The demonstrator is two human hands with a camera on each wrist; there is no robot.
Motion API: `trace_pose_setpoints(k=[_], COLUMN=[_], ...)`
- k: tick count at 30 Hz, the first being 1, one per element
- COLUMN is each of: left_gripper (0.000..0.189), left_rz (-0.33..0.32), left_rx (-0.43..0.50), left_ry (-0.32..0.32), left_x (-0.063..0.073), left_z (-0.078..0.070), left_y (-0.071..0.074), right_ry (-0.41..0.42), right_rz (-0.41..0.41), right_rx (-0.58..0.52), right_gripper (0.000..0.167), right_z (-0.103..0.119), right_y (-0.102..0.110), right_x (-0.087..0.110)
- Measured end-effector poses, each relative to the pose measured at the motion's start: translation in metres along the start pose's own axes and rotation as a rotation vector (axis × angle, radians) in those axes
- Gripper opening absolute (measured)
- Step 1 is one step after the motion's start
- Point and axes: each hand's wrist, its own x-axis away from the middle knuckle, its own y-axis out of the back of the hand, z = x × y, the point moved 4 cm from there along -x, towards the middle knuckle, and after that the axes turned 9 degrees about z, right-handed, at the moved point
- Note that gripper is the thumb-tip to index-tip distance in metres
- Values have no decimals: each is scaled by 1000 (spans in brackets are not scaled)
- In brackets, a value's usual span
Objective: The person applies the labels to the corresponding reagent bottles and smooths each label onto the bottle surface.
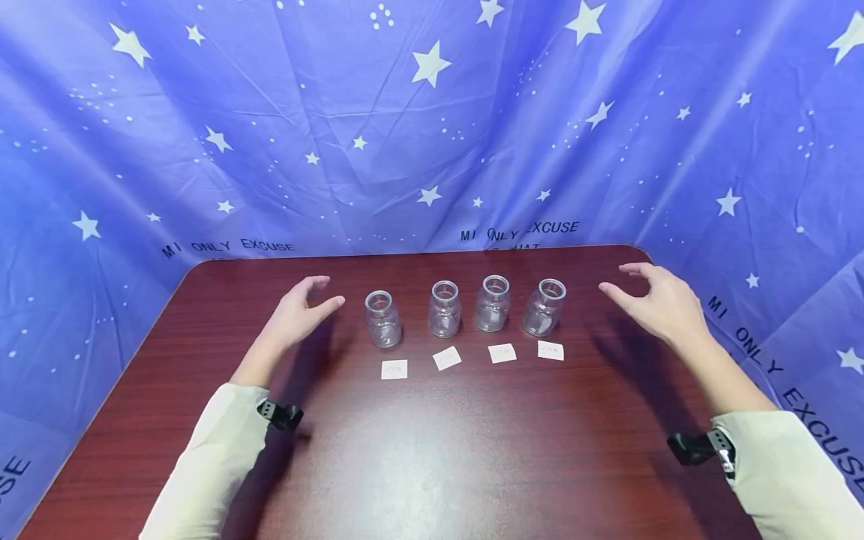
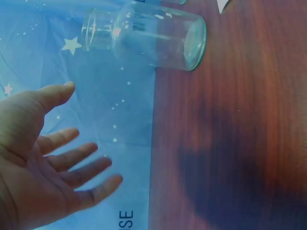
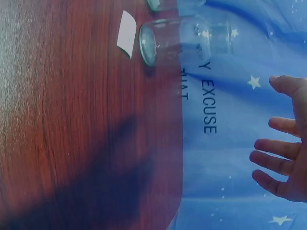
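Several clear glass jars without lids stand upright in a row on the table. My left hand hovers to the left of the leftmost jar, fingers spread and apart from it. The left wrist view shows the same jar beyond my thumb. On the other side, my right hand is held in the air, right of the rightmost jar, touching nothing. Between these stand a second jar and a third jar. Both palms hold nothing.
In front of the jars lie small white paper slips, one near each: the leftmost slip, others, and the rightmost slip. Faint writing on them is unreadable. A blue star-patterned curtain hangs behind the dark red wooden table.
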Motion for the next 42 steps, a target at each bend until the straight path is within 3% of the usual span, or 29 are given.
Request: trace_pose_setpoints(k=[8, 20, 27, 33, 42], left_gripper=[45, 38, 31, 27, 24], left_rz=[46, 166, 229, 257, 296], left_rx=[63, 79, 67, 17, -4], left_ry=[-24, -65, -93, -141, -169], left_x=[14, 29, 31, 31, 30], left_z=[4, 3, -2, -7, -15], left_y=[-9, -36, -55, -68, -83], right_ry=[64, 229, 317, 350, 466], right_rz=[-44, -41, 24, 118, 202], right_rx=[-158, -258, -300, -311, -303], right_gripper=[49, 29, 23, 24, 23], right_z=[20, 55, 75, 93, 127], right_y=[-5, -27, -51, -75, -106], right_x=[9, 19, 22, 22, 25])
